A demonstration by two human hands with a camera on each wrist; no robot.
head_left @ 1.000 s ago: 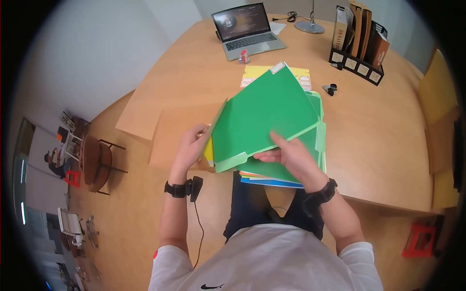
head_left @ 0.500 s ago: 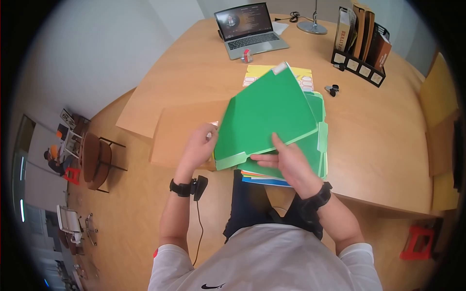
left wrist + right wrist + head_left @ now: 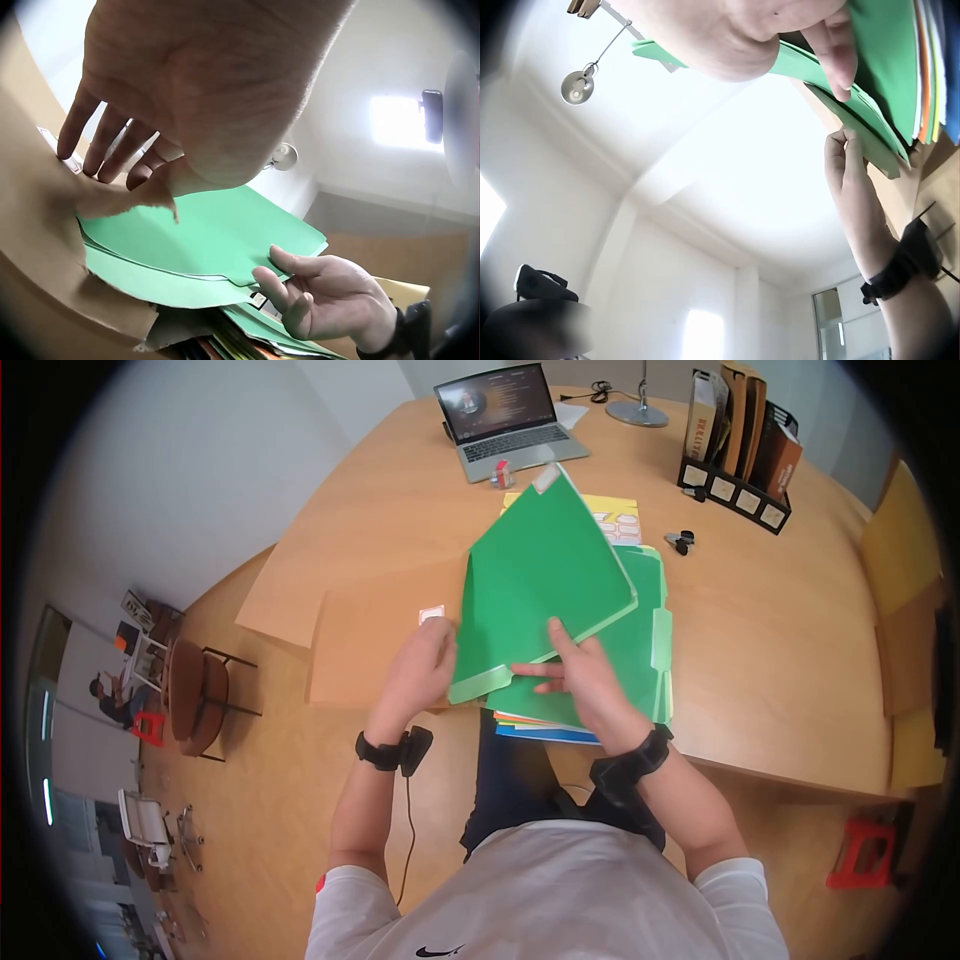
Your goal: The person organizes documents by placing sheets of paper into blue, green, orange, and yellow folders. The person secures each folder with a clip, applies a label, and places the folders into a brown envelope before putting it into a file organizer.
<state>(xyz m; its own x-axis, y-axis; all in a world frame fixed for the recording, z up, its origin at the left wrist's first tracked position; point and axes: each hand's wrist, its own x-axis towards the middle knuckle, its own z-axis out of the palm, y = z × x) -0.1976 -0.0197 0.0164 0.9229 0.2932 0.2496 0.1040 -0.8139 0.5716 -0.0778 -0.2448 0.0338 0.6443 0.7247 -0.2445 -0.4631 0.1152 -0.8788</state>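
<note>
In the head view, a green folder [image 3: 545, 570] lies tilted over a stack of green folders [image 3: 645, 650], its left edge against a brown envelope [image 3: 370, 630]. My left hand [image 3: 418, 663] pinches the envelope's edge, just below a small white label [image 3: 431, 614]. The left wrist view shows this hand [image 3: 187, 90] with its fingertips on the brown paper [image 3: 45, 187], whose edge is ragged. My right hand [image 3: 595, 680] holds the folder's lower edge, thumb on top and fingers beneath. From the right wrist, part of the right hand [image 3: 735, 30] shows beside the green folders.
Orange and blue sheets [image 3: 545, 732] stick out under the stack. Beyond it lie yellow sheets with labels [image 3: 622, 520], a black clip [image 3: 680, 542], a small red-and-clear item [image 3: 502, 474] and a laptop [image 3: 515, 445]. A black file holder [image 3: 735, 495] with books stands at the back right.
The tilted green folder has shifted slightly left and away from the body. My left hand has moved from the folder's left edge to the brown envelope, and the white label shows.
</note>
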